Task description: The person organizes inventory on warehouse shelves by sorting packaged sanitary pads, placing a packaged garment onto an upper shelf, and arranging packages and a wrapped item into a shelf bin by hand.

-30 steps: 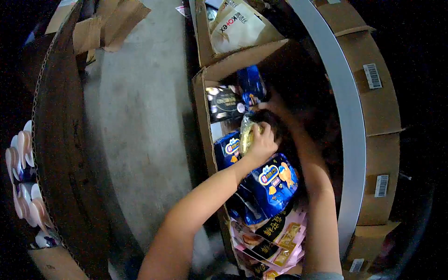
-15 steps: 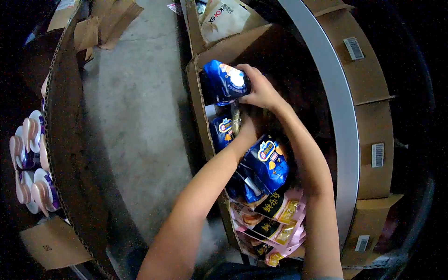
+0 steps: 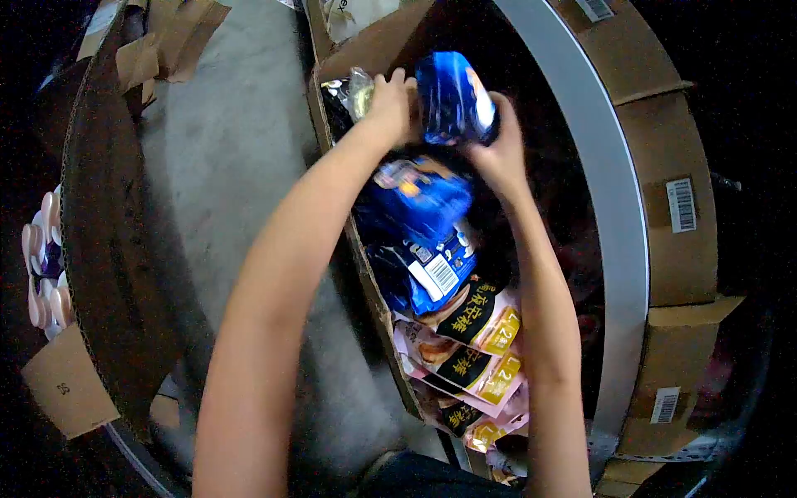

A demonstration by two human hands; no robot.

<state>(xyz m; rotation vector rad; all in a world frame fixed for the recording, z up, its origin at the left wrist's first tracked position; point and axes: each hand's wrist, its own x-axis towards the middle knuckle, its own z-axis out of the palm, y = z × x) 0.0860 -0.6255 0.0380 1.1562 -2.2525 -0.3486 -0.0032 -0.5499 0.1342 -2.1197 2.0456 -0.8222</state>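
Observation:
My right hand (image 3: 502,145) grips a blue snack bag (image 3: 448,95) and holds it up over the open carton (image 3: 378,303). To its left, my left hand (image 3: 393,108) has its fingers bent around a clear packet with yellowish contents (image 3: 360,93), beside a black package (image 3: 334,104) at the carton's far end. Below the hands, another blue bag (image 3: 423,199) is blurred by motion. A blue bag with a white barcode label (image 3: 437,276) lies under it. Pink and black packs (image 3: 469,365) overlap at the near end.
A grey metal rail (image 3: 614,207) curves along the right, with barcoded cardboard boxes (image 3: 681,207) beyond it. Grey floor (image 3: 224,166) runs down the left, next to a brown carton wall (image 3: 108,232). White and pink lidded items (image 3: 46,257) stand at the far left.
The blue bag in my right hand has moved up and to the right from the carton's left side. My left hand has moved up and left with the clear packet. The blue bags below have shifted.

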